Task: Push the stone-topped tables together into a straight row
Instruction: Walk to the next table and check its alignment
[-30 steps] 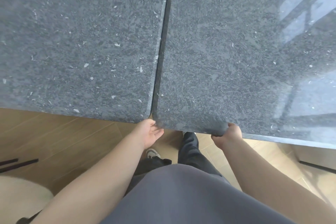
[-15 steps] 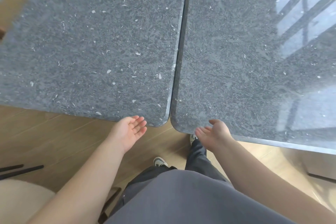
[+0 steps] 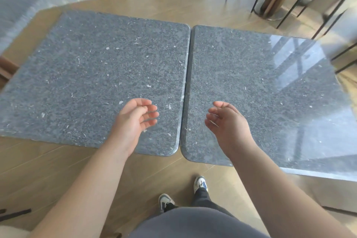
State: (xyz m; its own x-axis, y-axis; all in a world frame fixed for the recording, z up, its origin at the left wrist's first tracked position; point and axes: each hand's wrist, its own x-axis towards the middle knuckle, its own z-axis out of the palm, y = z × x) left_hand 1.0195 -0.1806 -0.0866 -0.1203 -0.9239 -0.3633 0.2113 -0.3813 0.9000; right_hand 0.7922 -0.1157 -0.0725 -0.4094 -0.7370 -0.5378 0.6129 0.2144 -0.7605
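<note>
The 2 stone tabletops, left tabletop [image 3: 92, 79] and right tabletop [image 3: 266, 92], stood edge to edge (only a thin seam between). The left hand [image 3: 133, 121] and right hand [image 3: 229, 121] hovered above the near corners, each grip loosely wide, holding nothing.

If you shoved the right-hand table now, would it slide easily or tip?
Probably heavy: the right table has a thick stone slab top. It would likely scrape across the wooden floor, not tip, being broad and low. Its glossy surface may feel slippery under bare hands.
</note>
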